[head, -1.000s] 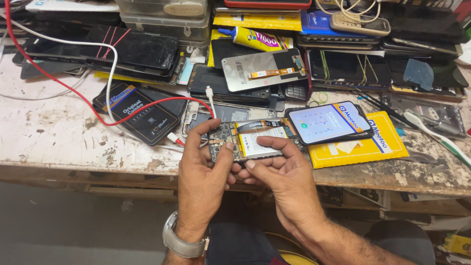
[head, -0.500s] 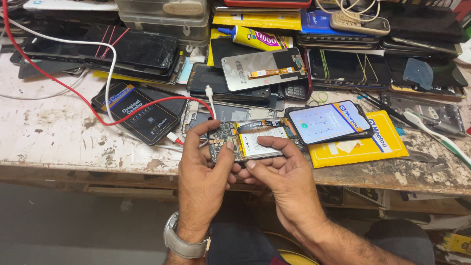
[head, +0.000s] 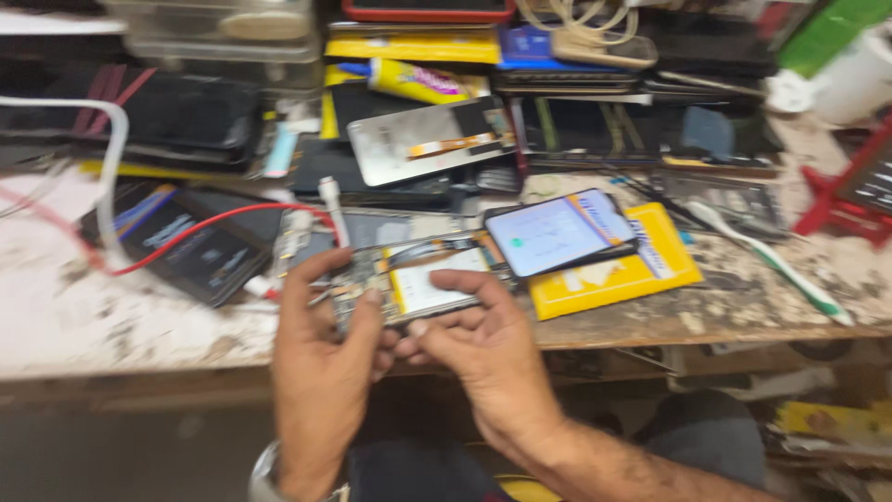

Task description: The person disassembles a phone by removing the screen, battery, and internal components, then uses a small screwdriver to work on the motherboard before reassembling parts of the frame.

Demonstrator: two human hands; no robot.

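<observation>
Both hands hold an opened phone with its back off, showing a circuit board at the left and a pale battery in the middle. My left hand grips its left end, thumb lying over the board. My right hand supports the right part from below, fingers curled over the battery's near edge. The phone hovers at the worn workbench's front edge. The frame is blurred by motion.
A lit phone lies on a yellow packet just right of my hands. A red wire and white cable cross the left. Stacked phone parts, a glue tube and a white toothbrush crowd the back and right.
The view has swung a little to the right. My hands keep the same grip on the opened phone.
</observation>
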